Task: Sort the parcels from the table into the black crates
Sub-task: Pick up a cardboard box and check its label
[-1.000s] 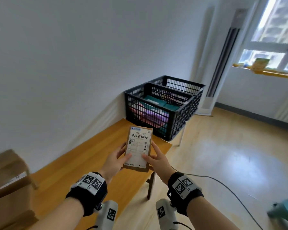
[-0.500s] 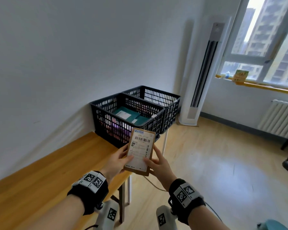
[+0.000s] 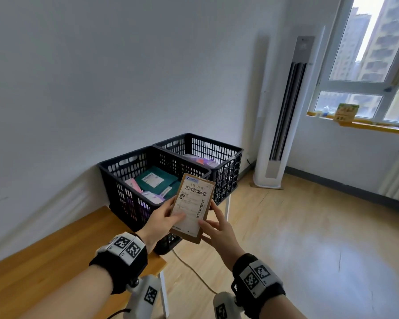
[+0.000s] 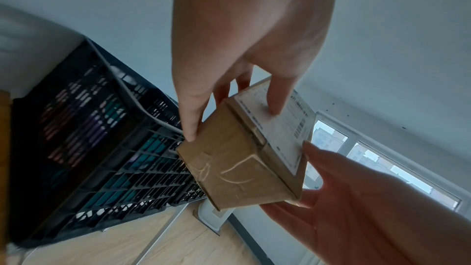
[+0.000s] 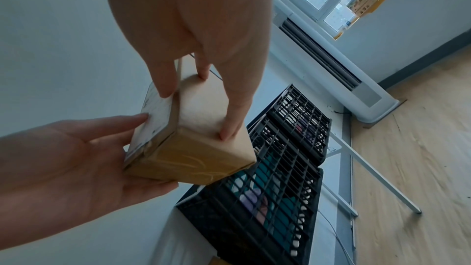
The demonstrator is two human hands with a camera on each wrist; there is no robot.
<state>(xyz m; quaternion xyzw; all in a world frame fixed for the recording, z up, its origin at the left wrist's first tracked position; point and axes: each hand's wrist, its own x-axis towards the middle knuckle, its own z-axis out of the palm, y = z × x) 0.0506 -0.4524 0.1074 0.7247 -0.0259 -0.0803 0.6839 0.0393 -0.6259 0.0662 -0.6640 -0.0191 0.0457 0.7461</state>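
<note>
From the head view, I hold a small brown parcel (image 3: 192,209) in the air between both hands, its white shipping label facing me. My left hand (image 3: 162,221) grips its left side with the thumb laid across the label; my right hand (image 3: 219,229) supports the lower right corner with the fingers spread. Just beyond the parcel stand two black crates, the near crate (image 3: 134,180) on the wooden worktop (image 3: 55,256) and the far crate (image 3: 217,157) right behind it, touching (both already contain soft parcels, teal and purple).

From the left wrist, my left hand (image 4: 244,47) has its thumb on the label and fingers on the parcel (image 4: 239,164), while the right hand (image 4: 362,205) cups the far edge.

From the right wrist, my right hand (image 5: 193,33) pinches the parcel (image 5: 193,138) from above, the left hand (image 5: 76,168) open-palmed beneath it, its thumb on the label.
</note>
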